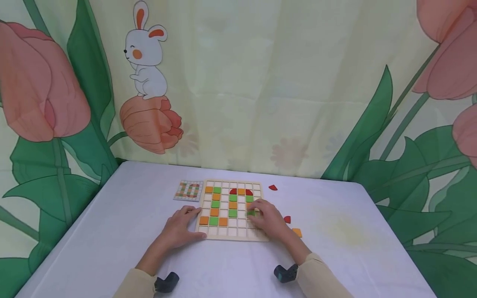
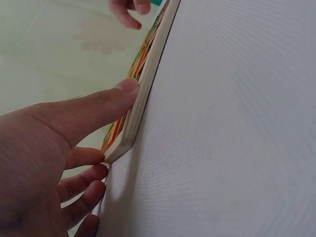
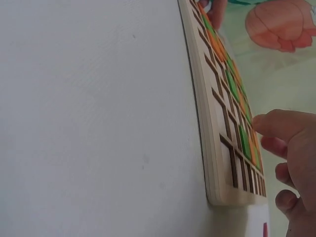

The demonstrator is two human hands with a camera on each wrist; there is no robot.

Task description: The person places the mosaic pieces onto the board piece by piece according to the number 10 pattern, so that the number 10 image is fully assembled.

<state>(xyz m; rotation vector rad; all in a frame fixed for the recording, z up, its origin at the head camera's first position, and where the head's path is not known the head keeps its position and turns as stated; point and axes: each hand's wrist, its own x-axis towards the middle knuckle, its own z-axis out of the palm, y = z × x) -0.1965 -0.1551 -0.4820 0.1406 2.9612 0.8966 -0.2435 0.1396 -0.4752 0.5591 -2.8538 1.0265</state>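
Note:
In the head view a wooden grid board (image 1: 232, 231) lies on the table, with orange, green and red pieces in some of its cells. At its near left corner my left hand (image 1: 178, 229) grips the edge, the thumb (image 2: 106, 106) on the near side and the fingers by the left side. Over the right part of the board is my right hand (image 1: 269, 219), its fingertips at a green tile (image 3: 244, 143) that sits in a cell. The fingers are loosely bent, and no piece shows between them. Part of the right columns is hidden under this hand.
A small pattern card (image 1: 188, 191) lies by the board's far left corner. To the right are a red piece (image 1: 273, 187), another red piece (image 1: 287, 219) and an orange square (image 1: 297, 232). A printed curtain (image 1: 253, 103) hangs behind the white-covered table (image 1: 335, 248).

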